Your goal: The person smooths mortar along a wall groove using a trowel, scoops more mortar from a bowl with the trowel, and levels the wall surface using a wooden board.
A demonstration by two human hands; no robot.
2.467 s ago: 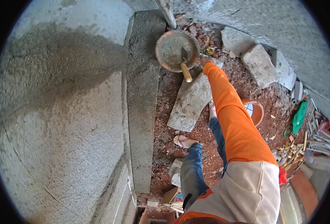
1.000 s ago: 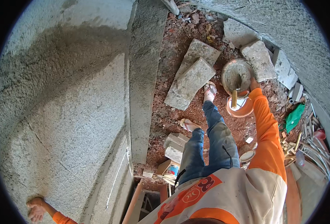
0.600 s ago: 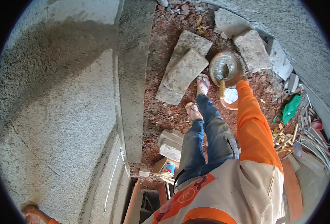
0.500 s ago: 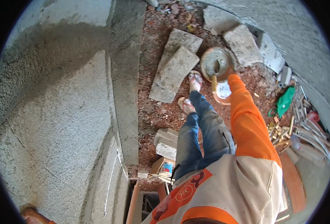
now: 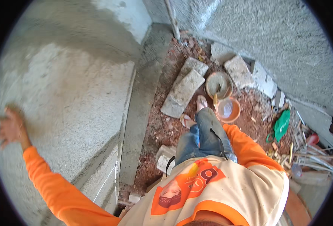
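My left hand (image 5: 10, 127) reaches out at the far left with its fingers spread, against or just off the rough plastered wall (image 5: 81, 94); contact cannot be made out. Nothing is in it. My right arm, in an orange sleeve (image 5: 245, 147), runs down by my bent knee, and the hand is hidden behind the leg. Past the knee stands a round mortar pan (image 5: 230, 84) with grey mix inside. A trowel (image 5: 215, 99) lies in it, its wooden handle over the rim. Touching or close by is an orange bowl (image 5: 237, 112) with something whitish inside.
Two stacked concrete slabs (image 5: 183, 92) lie left of the pan. Rough blocks (image 5: 238, 71) line the far wall. A green bag (image 5: 281, 126) and scrap wood (image 5: 313, 160) lie at right. A pole (image 5: 172, 19) leans in the far corner.
My right hand has left the mortar pan's rim and gone behind my knee. My left hand has risen along the wall from the lower edge. The view has shifted and my body stoops more.
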